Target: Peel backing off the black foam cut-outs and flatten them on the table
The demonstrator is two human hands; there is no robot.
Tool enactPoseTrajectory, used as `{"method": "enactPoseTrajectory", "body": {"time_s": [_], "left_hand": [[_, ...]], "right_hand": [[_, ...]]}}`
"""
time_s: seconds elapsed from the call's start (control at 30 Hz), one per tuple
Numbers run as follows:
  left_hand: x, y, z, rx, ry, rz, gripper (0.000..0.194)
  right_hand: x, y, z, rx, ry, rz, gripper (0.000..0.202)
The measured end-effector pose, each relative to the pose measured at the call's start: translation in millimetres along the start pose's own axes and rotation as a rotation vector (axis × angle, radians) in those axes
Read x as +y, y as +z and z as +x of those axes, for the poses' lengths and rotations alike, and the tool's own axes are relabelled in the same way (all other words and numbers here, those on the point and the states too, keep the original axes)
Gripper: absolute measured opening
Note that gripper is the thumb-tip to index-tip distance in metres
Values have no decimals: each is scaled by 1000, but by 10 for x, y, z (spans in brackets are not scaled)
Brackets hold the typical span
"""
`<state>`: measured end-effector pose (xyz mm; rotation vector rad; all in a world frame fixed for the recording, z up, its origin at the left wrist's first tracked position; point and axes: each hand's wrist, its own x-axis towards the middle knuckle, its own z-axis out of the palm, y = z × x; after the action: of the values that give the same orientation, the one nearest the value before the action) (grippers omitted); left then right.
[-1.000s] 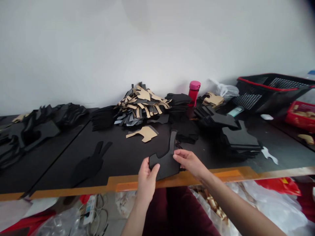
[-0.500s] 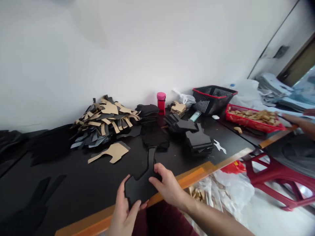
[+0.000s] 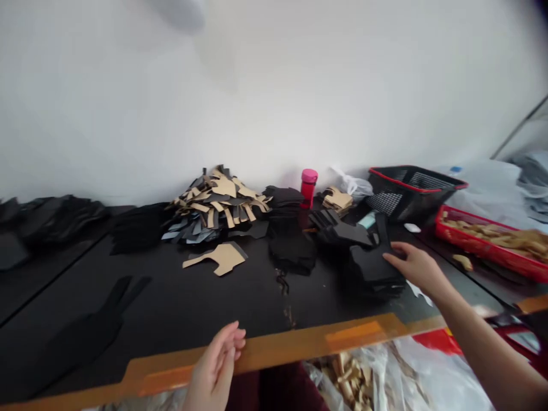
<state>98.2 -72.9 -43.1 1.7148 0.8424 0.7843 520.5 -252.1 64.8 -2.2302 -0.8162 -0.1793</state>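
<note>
My right hand (image 3: 413, 265) pinches the edge of a black cut piece (image 3: 372, 260), which lies on top of a stack of like pieces at the right of the black table (image 3: 180, 314). Near the orange-brown front edge, my left hand (image 3: 220, 357) is half curled with nothing in it, its fingers slightly apart from the thumb. A tan piece (image 3: 226, 258) with a narrow tail lies on a dark one at the middle. Behind it rises a heap of tan and black pieces (image 3: 222, 197). Black pieces (image 3: 293, 242) are stacked between the heap and my right hand.
A pink-lidded red bottle (image 3: 308, 188) stands by the wall. At the right are a black basket (image 3: 411, 191) with a red rim and a red tray (image 3: 492, 237) of tan pieces. Below the table edge are plastic bags (image 3: 381, 371) with tan scraps.
The black piece has gone from both hands at the front edge to the right-hand stack, with my right hand on it. My left hand has let go. The view has turned right.
</note>
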Motion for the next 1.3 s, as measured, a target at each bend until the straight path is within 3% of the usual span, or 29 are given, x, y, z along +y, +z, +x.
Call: {"method": "enactPoseTrajectory", "body": {"time_s": [0.1,0.2,0.27,0.33,0.4,0.47,0.57,0.7,0.83,1.0,1.3], "left_hand": [[-36,-132,56,139,150,227,29],[-35,-281,175,222,278,464,27],[-33,-372,282,257,322,588,28],[-38,-438,394,283,346,681,28],[-56,-472,487,299,370,751,28],[-91,-477,538,306,398,799,28],[-169,-464,532,335,432,821,25],[-246,-458,486,356,434,784,21],[-250,-462,500,347,437,766,19],[-230,-460,509,336,435,715,17],[-154,-425,470,309,403,642,18]], "right_hand": [[-62,64,-61,160,-121,-346,48],[-403,245,-231,270,-391,-311,40],[-706,505,-372,182,-633,-147,29],[-1030,884,-526,13,-827,-26,20],[-1356,1318,-657,-209,-885,-45,23],[-1654,1709,-704,-364,-848,-134,32],[-1936,2053,-544,-365,-618,-343,48],[-1873,2067,-110,-347,-422,-413,63],[-1615,1930,147,-459,-417,-383,50],[-1522,1852,157,-486,-493,-328,34],[-1609,1980,-11,-354,-457,-438,42]]}}
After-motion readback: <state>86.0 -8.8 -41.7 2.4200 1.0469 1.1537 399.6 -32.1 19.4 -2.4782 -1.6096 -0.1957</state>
